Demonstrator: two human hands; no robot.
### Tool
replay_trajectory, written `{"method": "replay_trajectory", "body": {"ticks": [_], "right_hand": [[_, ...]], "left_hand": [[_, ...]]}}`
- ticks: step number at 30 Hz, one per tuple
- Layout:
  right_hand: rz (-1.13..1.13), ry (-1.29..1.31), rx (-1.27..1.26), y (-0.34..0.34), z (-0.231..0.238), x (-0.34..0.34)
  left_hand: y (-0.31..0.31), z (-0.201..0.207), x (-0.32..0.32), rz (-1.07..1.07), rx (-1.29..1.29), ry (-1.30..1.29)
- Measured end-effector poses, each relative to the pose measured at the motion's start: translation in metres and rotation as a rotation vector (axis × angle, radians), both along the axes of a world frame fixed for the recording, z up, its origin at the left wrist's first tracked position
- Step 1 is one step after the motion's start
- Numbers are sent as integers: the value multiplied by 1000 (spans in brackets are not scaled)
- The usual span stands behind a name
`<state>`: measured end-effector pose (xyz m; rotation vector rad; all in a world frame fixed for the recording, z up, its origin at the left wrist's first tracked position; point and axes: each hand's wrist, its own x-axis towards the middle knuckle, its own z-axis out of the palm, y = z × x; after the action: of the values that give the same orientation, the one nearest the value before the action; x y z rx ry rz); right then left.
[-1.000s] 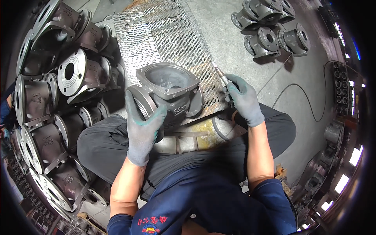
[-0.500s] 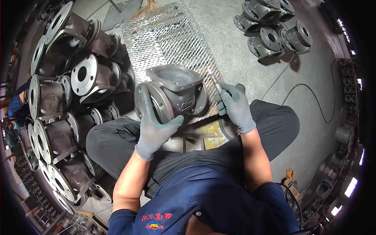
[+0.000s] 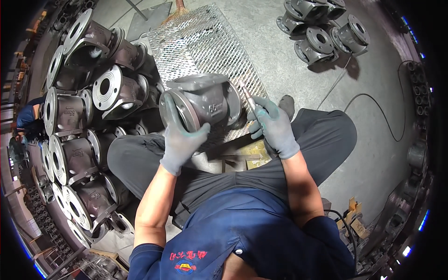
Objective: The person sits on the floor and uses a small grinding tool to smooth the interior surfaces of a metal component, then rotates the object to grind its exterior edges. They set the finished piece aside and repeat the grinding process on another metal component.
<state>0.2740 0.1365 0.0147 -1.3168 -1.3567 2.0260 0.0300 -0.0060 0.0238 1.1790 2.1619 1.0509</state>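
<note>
A dark grey cast-iron valve body with round end flanges rests on the expanded-metal grating in front of me. My left hand, in a grey glove, is closed on its left flange, fingers reaching over the rim and thumb at the near side. The square-edged top opening is tilted away, and the flank with raised lettering faces up. My right hand, gloved too, grips a slim metal die grinder. Its tip points up and left, close to the right flange; I cannot tell whether they touch.
Stacked valve bodies crowd the left side. Several more stand on the floor at the far right. The metal grating extends ahead, with a broom at its far end. A black cable curves across the right floor. Another person is at far left.
The valve body has rolled in my left hand, its top opening tipping away and its lettered side turning up. My right hand has shifted slightly left with the die grinder.
</note>
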Motion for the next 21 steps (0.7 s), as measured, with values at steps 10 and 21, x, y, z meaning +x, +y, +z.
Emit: {"method": "replay_trajectory", "body": {"ticks": [10,21], "right_hand": [[253,-33,312,4,0,-54],[415,-179,718,23,0,-140]], "left_hand": [[5,-31,-40,140,135,-214],[6,-29,-46,139,138,-118]]}}
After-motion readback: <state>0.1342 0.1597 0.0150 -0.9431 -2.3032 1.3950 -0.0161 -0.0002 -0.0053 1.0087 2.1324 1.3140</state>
